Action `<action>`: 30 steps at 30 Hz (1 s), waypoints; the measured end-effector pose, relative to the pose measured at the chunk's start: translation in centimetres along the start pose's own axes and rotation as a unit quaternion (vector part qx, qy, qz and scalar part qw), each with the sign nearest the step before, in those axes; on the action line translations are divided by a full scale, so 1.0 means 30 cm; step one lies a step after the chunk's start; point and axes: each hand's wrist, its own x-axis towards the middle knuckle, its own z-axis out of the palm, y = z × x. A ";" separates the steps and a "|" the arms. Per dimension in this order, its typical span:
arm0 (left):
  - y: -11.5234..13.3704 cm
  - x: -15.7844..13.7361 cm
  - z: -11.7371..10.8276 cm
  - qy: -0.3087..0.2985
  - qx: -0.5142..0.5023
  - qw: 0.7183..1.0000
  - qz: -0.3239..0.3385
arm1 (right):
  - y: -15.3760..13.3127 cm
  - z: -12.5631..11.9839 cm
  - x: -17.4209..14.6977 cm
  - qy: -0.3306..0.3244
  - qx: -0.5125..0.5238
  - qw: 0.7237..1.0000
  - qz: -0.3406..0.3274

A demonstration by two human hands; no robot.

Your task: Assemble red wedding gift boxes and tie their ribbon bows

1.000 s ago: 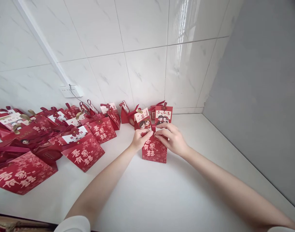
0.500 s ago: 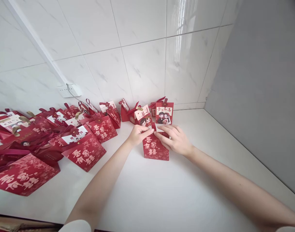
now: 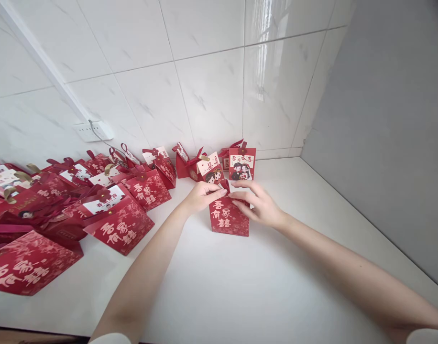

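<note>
A red paper gift box [image 3: 229,220] with pale lettering stands upright on the white table in front of me. A dark red ribbon loop [image 3: 225,184] rises from its top edge. My left hand [image 3: 203,195] pinches the top left of the box by the ribbon, thumb and fingers together. On the other side, my right hand [image 3: 259,203] has its fingers apart and curved, the fingertips close to the box's top right edge. Whether those fingertips touch the box, I cannot tell.
Several similar red gift boxes [image 3: 122,229] crowd the table's left side. Behind my hands stand boxes with cartoon couples, one of them a red box [image 3: 242,165]. A socket strip [image 3: 93,131] is at the tiled wall [image 3: 212,100]. A grey panel [image 3: 387,134] borders the right.
The ribbon loop now stands up at the box top, where a pale flap showed before. My right fingers have spread and lifted slightly from the box. The view has shifted slightly.
</note>
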 end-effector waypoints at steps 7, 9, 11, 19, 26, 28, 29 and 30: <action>0.015 -0.003 0.001 0.001 0.051 0.999 0.003 | 0.045 0.035 -0.037 0.066 -0.006 0.996 0.057; 0.014 0.000 0.011 0.017 0.053 0.998 0.001 | 0.043 0.042 -0.040 0.070 0.004 0.996 0.061; 0.009 0.002 0.022 0.028 0.051 0.998 0.003 | 0.037 0.046 -0.039 0.077 0.007 0.995 0.061; -0.017 0.003 0.038 0.049 0.100 0.992 0.059 | 0.063 0.057 -0.073 0.039 -0.081 0.996 0.010; -0.018 0.003 0.039 0.047 0.123 0.987 0.096 | 0.098 0.037 -0.086 0.008 -0.127 0.990 -0.057; -0.021 0.003 0.041 0.047 0.130 0.985 0.104 | 0.071 0.030 -0.065 0.035 -0.063 0.997 -0.025; -0.021 0.002 0.042 0.050 0.134 0.984 0.108 | 0.053 0.027 -0.052 0.054 -0.017 0.998 0.014; -0.021 0.002 0.043 0.055 0.137 0.983 0.111 | 0.034 0.025 -0.039 0.072 0.032 0.995 0.064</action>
